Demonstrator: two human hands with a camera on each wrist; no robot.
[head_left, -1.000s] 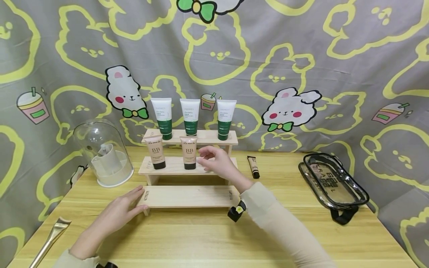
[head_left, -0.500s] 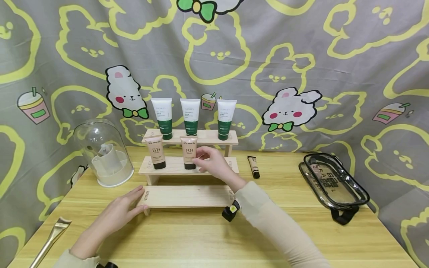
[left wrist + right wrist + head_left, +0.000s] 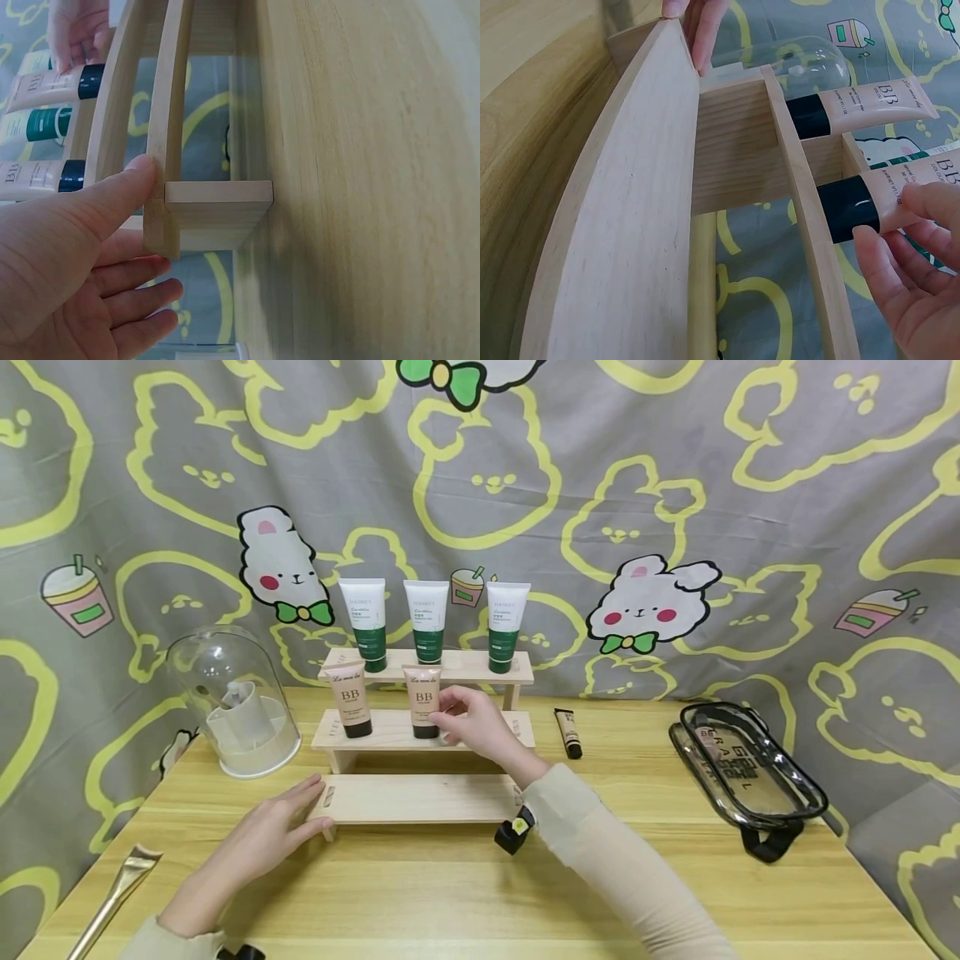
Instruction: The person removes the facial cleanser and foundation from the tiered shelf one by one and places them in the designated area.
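Observation:
A three-step wooden display stand [image 3: 420, 797] carries three green-and-white tubes [image 3: 428, 622] on its top step. Two beige BB cream tubes with black caps stand on the middle step: the left one [image 3: 348, 700] and the right one [image 3: 422, 700]. My right hand [image 3: 480, 727] pinches the right BB cream tube by its side with thumb and fingers, low near the cap, as the right wrist view shows. At the bottom step's left end, my left hand [image 3: 262, 831] rests with its thumb on the board [image 3: 166, 127] and its other fingers loose beside the end.
A clear dome [image 3: 232, 710] over a white holder stands left of the stand. A small beige tube [image 3: 568, 733] lies to the right, with a transparent black-trimmed pouch [image 3: 746, 768] farther out. A gold tool [image 3: 112, 897] lies at front left. Patterned cloth [image 3: 495, 468] hangs behind.
My right hand has moved left to the right BB cream tube and taken hold of it. The left hand has stayed on the stand.

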